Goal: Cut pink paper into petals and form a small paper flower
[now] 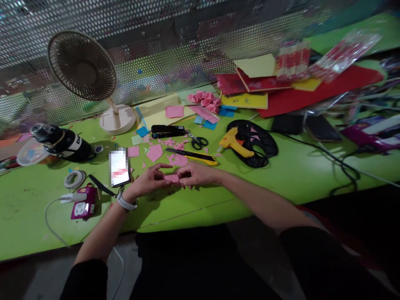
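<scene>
My left hand (149,181) and my right hand (195,173) meet over the green table (281,175), both pinching a small pink paper piece (171,178) between their fingertips. A white watch (126,203) is on my left wrist. Just beyond the hands lie several pink paper scraps (154,152) and a yellow utility knife (192,156). A phone (119,168) lies left of my left hand.
A small fan (86,73) stands at the back left, with a black bottle (62,143), a tape roll (74,179) and a magenta device (83,203) nearby. Scissors (198,142), a black stapler (168,131), a yellow glue gun (233,142), pink paper flowers (206,100) and stacked coloured card (296,89) lie farther back.
</scene>
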The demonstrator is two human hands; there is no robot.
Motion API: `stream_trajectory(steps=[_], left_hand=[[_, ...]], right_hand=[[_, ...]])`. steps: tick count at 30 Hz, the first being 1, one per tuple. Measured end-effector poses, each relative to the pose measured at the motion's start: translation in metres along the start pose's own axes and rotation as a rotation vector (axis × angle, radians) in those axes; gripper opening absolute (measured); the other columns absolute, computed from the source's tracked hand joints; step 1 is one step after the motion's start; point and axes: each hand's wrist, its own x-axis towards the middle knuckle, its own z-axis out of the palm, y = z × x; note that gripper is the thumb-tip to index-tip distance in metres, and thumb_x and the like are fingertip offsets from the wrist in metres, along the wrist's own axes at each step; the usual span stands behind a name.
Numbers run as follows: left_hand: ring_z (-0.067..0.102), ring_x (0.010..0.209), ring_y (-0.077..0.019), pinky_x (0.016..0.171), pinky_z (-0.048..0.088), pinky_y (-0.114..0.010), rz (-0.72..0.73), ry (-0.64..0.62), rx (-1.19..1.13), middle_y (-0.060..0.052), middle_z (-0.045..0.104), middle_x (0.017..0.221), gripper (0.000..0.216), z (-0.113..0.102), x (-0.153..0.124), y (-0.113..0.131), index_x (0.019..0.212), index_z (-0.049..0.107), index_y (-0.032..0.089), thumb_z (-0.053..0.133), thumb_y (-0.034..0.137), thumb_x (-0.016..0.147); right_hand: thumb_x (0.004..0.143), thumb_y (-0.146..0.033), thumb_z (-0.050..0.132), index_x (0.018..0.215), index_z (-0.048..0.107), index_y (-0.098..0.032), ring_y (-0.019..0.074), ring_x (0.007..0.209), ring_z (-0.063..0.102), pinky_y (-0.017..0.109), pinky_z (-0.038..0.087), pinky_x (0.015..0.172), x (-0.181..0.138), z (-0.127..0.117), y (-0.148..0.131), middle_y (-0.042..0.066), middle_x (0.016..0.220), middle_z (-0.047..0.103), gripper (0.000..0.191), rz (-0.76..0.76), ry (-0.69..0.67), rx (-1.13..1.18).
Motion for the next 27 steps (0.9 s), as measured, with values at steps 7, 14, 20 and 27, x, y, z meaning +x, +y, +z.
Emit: stream_trajectory(steps=[7, 14, 20, 27], left_hand=[[0.071, 0.080, -0.0156, 0.074, 0.053, -0.028, -0.007, -0.067, 0.043, -0.007, 0.076, 0.091, 0.059, -0.022, -0.008, 0.005, 0.134, 0.056, 0.016, 0.078, 0.033, 0.083], [0.072, 0.087, -0.0170, 0.077, 0.055, -0.029, 0.015, -0.082, -0.115, -0.010, 0.075, 0.100, 0.059, -0.019, -0.003, 0.002, 0.132, 0.061, 0.015, 0.083, 0.028, 0.079], [0.068, 0.074, -0.0135, 0.065, 0.050, -0.024, -0.033, 0.059, 0.106, -0.009, 0.075, 0.092, 0.031, -0.017, 0.005, -0.009, 0.109, 0.069, 0.012, 0.072, 0.034, 0.087], [0.065, 0.065, -0.0142, 0.060, 0.047, -0.025, -0.130, 0.102, 0.348, -0.009, 0.074, 0.090, 0.030, -0.022, 0.003, -0.008, 0.109, 0.069, 0.013, 0.061, 0.037, 0.093]], right_hand=[[0.077, -0.029, 0.065, 0.082, 0.073, -0.017, 0.0114, 0.061, 0.064, 0.023, 0.052, 0.056, -0.004, -0.002, 0.003, 0.002, 0.076, 0.071, 0.015, 0.000, 0.046, 0.072], [0.080, -0.034, 0.068, 0.081, 0.072, -0.017, 0.0125, 0.059, 0.064, 0.026, 0.052, 0.053, 0.000, 0.011, 0.008, 0.004, 0.079, 0.073, 0.017, 0.049, 0.040, 0.085], [0.092, -0.041, 0.065, 0.088, 0.075, -0.020, 0.0158, 0.062, 0.067, 0.031, 0.054, 0.056, 0.002, -0.018, -0.004, 0.006, 0.079, 0.075, 0.024, -0.019, 0.262, -0.073], [0.095, -0.030, 0.059, 0.111, 0.072, -0.014, 0.0323, 0.111, 0.068, 0.049, 0.052, 0.097, 0.073, -0.144, -0.012, 0.018, 0.120, 0.073, 0.026, -0.041, 0.799, -0.813]])
